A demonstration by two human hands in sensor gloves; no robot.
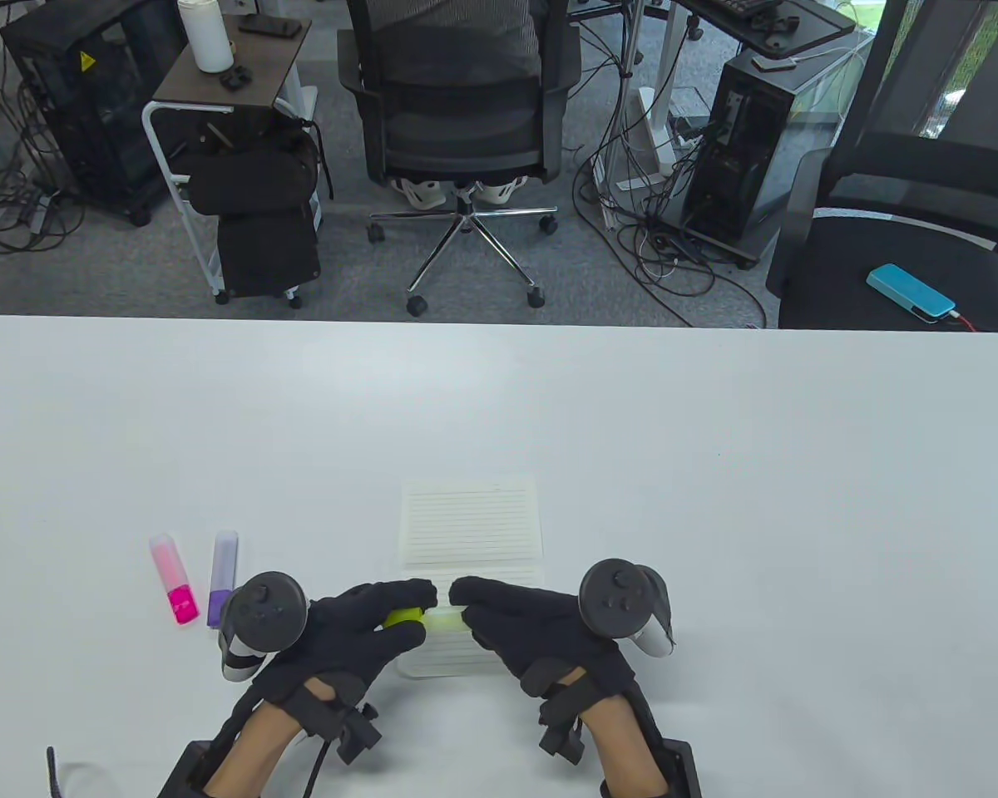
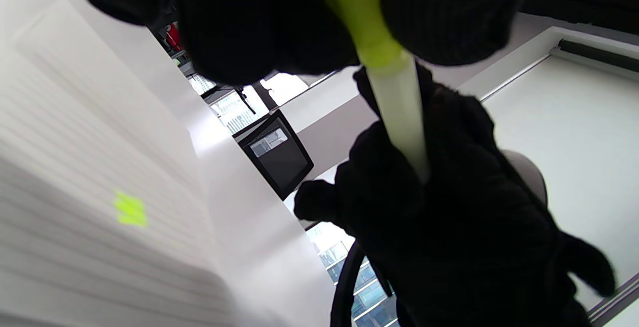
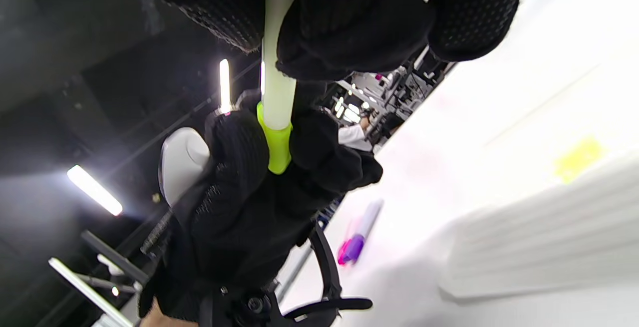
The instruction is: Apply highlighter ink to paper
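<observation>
A yellow-green highlighter (image 1: 427, 618) is held level between both hands, just above the near part of a lined paper sheet (image 1: 471, 519). My left hand (image 1: 416, 611) pinches its bright green cap end (image 2: 359, 22). My right hand (image 1: 466, 608) grips its pale translucent barrel (image 3: 277, 82). Cap and barrel look joined. The tip is hidden. A short yellow-green mark (image 2: 131, 209) lies on the paper; it also shows in the right wrist view (image 3: 579, 158).
A pink highlighter (image 1: 175, 579) and a purple highlighter (image 1: 222, 577) lie capped on the white table (image 1: 715, 465), left of my left hand. The paper's near edge is under my hands. Office chairs and computers stand beyond the table's far edge.
</observation>
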